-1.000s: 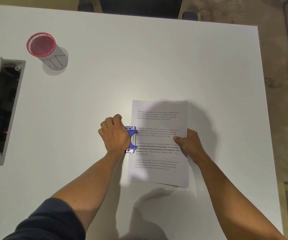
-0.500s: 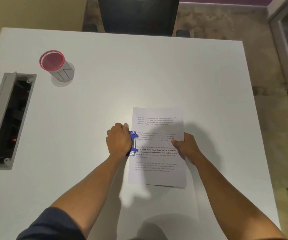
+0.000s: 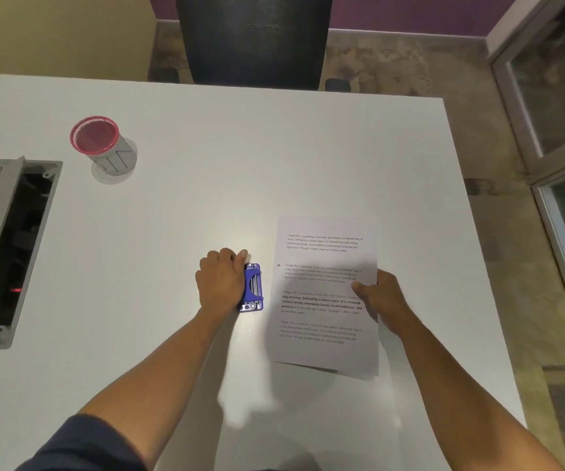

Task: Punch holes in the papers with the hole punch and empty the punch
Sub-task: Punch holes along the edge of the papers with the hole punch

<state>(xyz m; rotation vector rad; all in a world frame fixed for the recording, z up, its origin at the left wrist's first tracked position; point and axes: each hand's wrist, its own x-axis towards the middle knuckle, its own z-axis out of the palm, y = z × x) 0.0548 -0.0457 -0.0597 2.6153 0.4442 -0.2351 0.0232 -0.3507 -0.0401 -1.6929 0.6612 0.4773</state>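
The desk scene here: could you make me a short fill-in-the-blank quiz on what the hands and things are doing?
1. The left hand rests on the hole punch, whose colour is ____.
2. The right hand grips the papers at their ____ edge.
3. The papers and the punch are ____, with bare table between them.
4. The mesh cup has a ____ rim.

Missing words: blue; right; apart; red

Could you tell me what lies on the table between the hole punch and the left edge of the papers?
Nothing: in the head view, only a narrow strip of bare white table separates the blue hole punch from the papers.
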